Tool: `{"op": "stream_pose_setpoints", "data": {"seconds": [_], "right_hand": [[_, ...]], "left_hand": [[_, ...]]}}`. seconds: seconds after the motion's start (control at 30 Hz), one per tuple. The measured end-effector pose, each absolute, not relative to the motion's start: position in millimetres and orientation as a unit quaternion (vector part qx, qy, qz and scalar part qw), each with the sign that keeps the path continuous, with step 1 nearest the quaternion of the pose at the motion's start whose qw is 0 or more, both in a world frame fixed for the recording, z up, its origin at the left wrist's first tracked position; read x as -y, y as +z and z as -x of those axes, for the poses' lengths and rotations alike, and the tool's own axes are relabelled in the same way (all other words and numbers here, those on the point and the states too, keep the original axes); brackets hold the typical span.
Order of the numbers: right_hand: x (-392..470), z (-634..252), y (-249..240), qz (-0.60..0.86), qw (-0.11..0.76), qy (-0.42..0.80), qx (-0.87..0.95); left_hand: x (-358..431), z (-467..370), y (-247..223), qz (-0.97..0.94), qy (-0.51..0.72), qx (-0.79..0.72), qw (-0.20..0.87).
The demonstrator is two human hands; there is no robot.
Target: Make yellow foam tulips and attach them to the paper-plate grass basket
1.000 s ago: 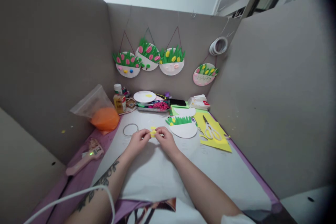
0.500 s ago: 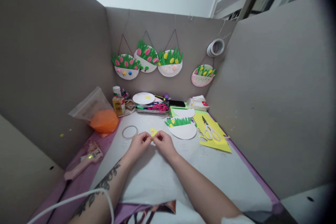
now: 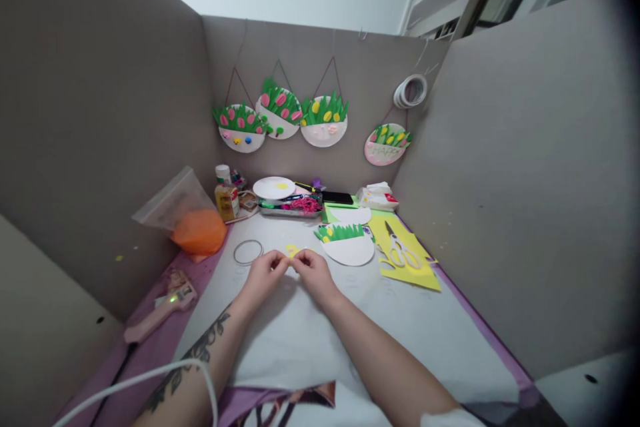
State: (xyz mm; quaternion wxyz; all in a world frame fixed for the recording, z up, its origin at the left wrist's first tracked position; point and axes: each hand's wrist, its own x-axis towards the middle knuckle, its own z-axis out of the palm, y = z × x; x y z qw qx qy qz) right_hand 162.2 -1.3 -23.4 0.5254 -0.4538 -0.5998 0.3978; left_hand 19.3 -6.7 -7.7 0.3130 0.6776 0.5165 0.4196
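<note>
My left hand (image 3: 267, 273) and my right hand (image 3: 313, 272) meet over the white sheet, fingertips pinched together. Between them is a small yellow paper piece, mostly hidden by the fingers. Just beyond the fingertips lie more yellow paper cutouts (image 3: 291, 249). To the right of my right hand is a white half-plate with green paper grass (image 3: 349, 250) and small yellow shapes along its top. Scissors with white handles (image 3: 400, 250) rest on a cut yellow paper sheet (image 3: 417, 273) farther right. A thin ring (image 3: 248, 251) lies to the left of my left hand.
At the left stand a bag of orange material (image 3: 197, 230), a glue bottle (image 3: 227, 195) and a pink glue gun (image 3: 161, 313). Behind are a tray of supplies (image 3: 290, 211), a white plate (image 3: 267, 187) and tissues (image 3: 379, 197). Plate crafts (image 3: 324, 133) hang on the back panel; a white cable (image 3: 150, 373) crosses my left forearm.
Both hands stay almost in place, still pinched together, with only slight finger movement. Nothing on the table has visibly moved.
</note>
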Motion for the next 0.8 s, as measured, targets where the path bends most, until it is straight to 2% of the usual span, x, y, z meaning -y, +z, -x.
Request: {"op": "stream_pose_setpoints", "data": {"seconds": [0.7,0.8], "right_hand": [[-5.2,-167.3,-34.0,0.489,0.502,0.370,0.610],[-1.4,-167.2,-30.4,0.493,0.524,0.317,0.618]], "left_hand": [[5.3,-18.1,-9.3,-0.691,0.391,-0.505,0.338],[4.5,-17.7,-11.2,-0.692,0.386,-0.510,0.334]]}}
